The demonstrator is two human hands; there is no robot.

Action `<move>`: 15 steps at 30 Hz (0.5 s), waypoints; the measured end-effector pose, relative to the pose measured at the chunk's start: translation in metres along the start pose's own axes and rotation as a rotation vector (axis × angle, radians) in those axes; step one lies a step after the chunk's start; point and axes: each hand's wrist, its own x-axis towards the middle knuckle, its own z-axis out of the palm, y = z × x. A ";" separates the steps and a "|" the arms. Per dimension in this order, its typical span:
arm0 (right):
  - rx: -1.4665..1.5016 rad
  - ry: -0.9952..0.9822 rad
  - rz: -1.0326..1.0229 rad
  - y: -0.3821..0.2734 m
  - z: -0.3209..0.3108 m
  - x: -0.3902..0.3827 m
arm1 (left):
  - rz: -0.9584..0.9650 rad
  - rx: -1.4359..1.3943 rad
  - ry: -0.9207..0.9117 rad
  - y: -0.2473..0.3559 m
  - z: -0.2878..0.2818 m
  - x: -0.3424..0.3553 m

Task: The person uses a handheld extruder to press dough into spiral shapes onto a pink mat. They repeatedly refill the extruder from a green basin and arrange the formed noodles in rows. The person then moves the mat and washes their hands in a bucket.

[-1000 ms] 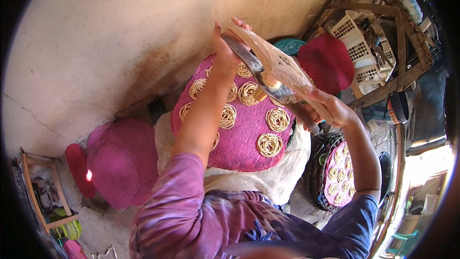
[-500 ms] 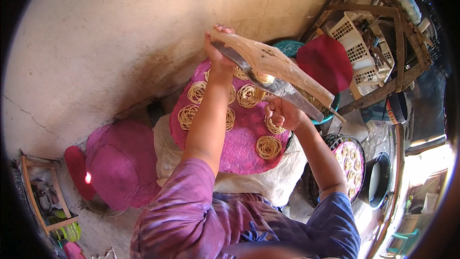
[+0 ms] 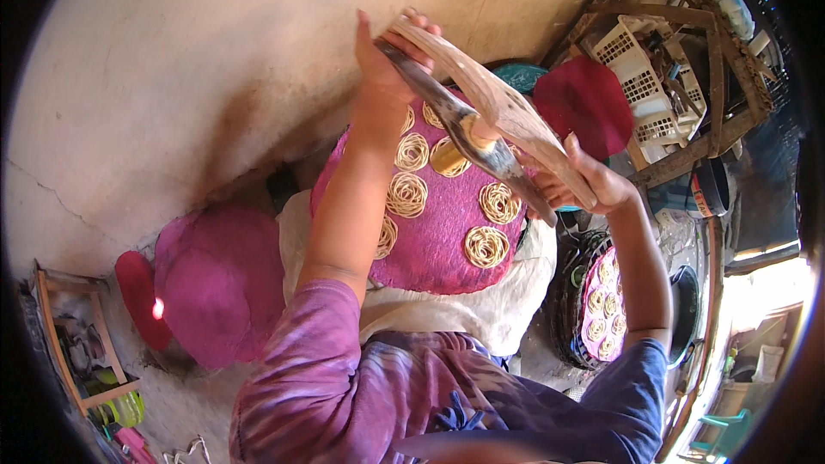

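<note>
Above pink mat [image 3: 447, 232]: both hands grip wooden press [image 3: 490, 107].

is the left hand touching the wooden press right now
Touching. The head view shows the left hand wrapped around the far end of the wooden press, fingers curled over its edge.

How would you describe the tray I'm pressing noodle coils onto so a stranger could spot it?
Start at the big pale wall; just below the two-handled wooden press held in both hands lies a round magenta tray on white cloth. Unlike the bare magenta trays stacked to its left, it carries pale noodle coils.
</note>
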 end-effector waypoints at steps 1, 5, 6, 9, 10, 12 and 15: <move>-0.006 -0.051 0.067 -0.006 0.009 -0.009 | -0.044 -0.021 0.011 -0.010 -0.008 -0.008; -0.074 0.034 0.311 -0.018 0.043 -0.027 | -0.128 -0.036 0.129 -0.043 -0.036 -0.035; -0.144 0.074 0.271 -0.020 0.049 -0.027 | -0.070 -0.028 0.064 -0.044 -0.038 -0.036; -0.286 0.205 0.182 -0.024 0.063 -0.026 | 0.041 -0.023 0.113 -0.035 -0.030 -0.033; -0.306 0.208 0.156 -0.026 0.066 -0.029 | 0.031 -0.046 0.107 -0.030 -0.025 -0.034; -0.345 0.264 0.108 -0.033 0.073 -0.038 | 0.029 -0.104 0.013 -0.024 -0.011 -0.038; -0.323 0.272 0.229 -0.049 0.079 -0.057 | 0.010 -0.109 0.151 -0.034 0.009 -0.049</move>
